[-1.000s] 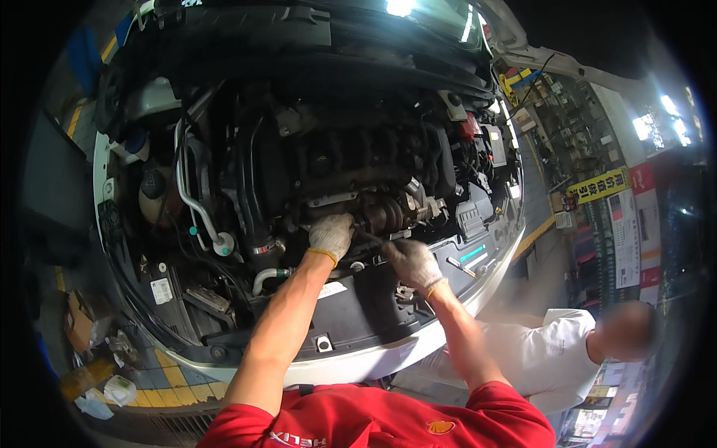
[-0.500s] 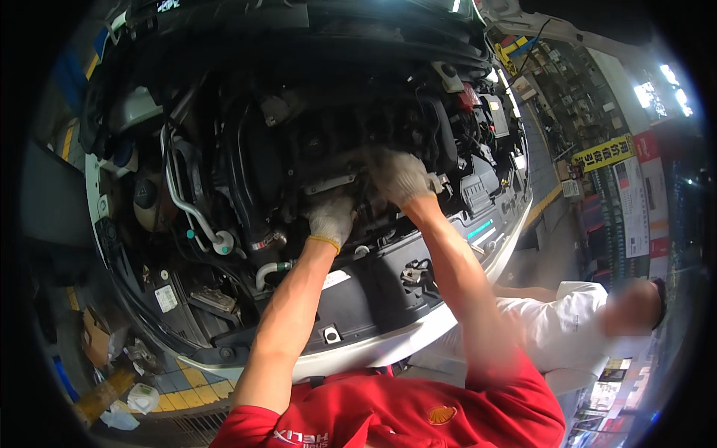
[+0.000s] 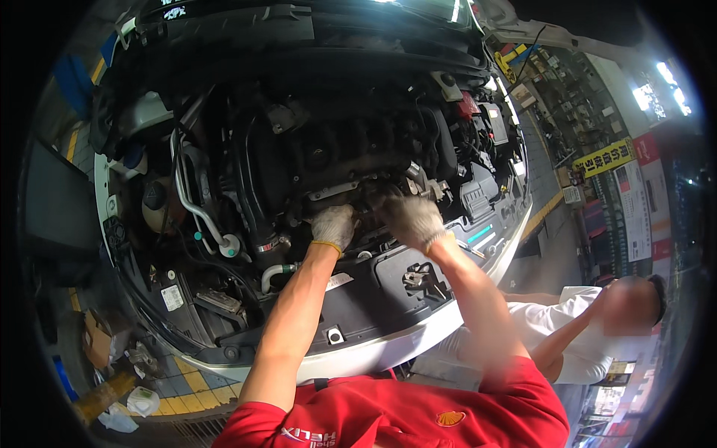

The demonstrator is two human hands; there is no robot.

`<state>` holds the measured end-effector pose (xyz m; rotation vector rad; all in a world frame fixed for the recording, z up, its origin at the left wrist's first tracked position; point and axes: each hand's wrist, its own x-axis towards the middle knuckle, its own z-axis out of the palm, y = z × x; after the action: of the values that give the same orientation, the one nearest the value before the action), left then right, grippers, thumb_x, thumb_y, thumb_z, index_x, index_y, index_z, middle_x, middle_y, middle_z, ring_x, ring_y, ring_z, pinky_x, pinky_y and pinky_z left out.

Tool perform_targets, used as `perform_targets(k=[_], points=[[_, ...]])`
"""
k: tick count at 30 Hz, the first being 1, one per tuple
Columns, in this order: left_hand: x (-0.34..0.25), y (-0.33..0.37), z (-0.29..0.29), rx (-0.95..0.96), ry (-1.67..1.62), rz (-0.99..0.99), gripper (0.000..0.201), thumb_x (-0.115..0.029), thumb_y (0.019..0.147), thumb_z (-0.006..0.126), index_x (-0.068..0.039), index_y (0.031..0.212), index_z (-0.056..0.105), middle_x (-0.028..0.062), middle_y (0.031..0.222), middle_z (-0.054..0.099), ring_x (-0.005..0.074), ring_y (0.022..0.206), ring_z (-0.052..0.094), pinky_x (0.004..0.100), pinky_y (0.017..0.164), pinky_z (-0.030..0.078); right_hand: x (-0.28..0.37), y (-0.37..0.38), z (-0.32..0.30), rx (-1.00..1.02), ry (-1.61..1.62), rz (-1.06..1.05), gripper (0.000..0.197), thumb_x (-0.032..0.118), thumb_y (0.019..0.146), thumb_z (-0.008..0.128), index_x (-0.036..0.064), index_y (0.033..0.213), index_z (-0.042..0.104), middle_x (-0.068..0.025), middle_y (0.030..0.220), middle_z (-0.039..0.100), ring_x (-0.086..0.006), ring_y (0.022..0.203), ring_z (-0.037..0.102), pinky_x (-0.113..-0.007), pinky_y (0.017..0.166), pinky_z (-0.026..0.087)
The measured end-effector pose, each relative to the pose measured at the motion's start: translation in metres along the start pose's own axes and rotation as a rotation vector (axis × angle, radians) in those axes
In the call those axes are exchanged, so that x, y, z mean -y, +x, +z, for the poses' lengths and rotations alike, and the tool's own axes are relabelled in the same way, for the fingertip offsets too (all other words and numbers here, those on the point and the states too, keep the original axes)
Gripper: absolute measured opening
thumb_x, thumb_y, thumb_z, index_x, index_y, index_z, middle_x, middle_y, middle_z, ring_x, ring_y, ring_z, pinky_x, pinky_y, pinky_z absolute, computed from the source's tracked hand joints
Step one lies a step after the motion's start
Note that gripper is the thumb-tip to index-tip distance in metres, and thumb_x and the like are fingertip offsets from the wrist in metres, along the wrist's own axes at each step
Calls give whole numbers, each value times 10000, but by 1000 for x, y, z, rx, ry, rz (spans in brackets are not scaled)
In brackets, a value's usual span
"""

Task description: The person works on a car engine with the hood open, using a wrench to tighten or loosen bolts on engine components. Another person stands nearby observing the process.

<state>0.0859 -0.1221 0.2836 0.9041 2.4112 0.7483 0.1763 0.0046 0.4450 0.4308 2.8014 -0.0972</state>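
I reach with both arms into the engine bay of a white car. My left hand (image 3: 333, 227), in a pale knitted work glove with a yellow cuff, rests low at the front of the black engine (image 3: 328, 153). Its fingers curl in among dark parts, and what they grip is hidden. My right hand (image 3: 415, 222), gloved the same way, is beside it on the right, over the front of the engine. Motion and shadow smear its fingers. A metal strip (image 3: 334, 190) lies just beyond my left hand. Past my right hand sits a shiny metal fitting (image 3: 420, 179).
The black front panel (image 3: 381, 299) and white bumper (image 3: 373, 349) lie between me and the engine. Metal pipes (image 3: 184, 187) and a coolant tank (image 3: 158, 205) stand at left, a battery (image 3: 493, 123) at far right. A person in white (image 3: 575, 321) is close on my right.
My right hand has drawn back toward me and slightly right, uncovering the metal fitting. My left hand stays nearly in place. The person in white has raised an arm toward the head.
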Motion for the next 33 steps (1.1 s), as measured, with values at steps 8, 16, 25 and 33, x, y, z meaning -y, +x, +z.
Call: perform_targets(k=[8, 16, 25, 33], points=[[-6, 7, 14, -134, 72, 158, 337, -349, 987, 731, -112, 1224, 767, 151, 1200, 775, 382, 1181, 719, 536, 1012, 564, 1, 90, -15, -191, -25, -49, 361, 354, 1040, 564, 115, 1137, 817, -237, 1033, 794, -411, 969, 780, -521, 831, 617], [-4, 9, 8, -29, 0, 59, 286, -319, 970, 732, -102, 1152, 767, 171, 1123, 785, 392, 1111, 736, 534, 968, 580, -16, -41, 55, -126, 13, 144, 408, 464, 1097, 547, 98, 1047, 720, -212, 797, 757, -439, 788, 766, -569, 697, 599], [6, 8, 8, -39, -45, 27, 284, -336, 970, 730, -123, 1153, 777, 162, 1165, 785, 383, 1150, 728, 526, 981, 579, 16, -1, -11, 10, -53, 25, 266, 228, 1050, 550, 85, 1081, 772, -216, 963, 797, -410, 900, 789, -529, 771, 631], [-10, 13, 0, 103, 44, 48, 366, -361, 981, 729, -121, 1255, 759, 155, 1312, 740, 362, 1236, 699, 501, 1039, 559, 0, 112, 1, -241, -81, 80, 299, 257, 996, 612, 57, 1146, 774, -224, 1048, 803, -411, 1027, 786, -510, 847, 637]])
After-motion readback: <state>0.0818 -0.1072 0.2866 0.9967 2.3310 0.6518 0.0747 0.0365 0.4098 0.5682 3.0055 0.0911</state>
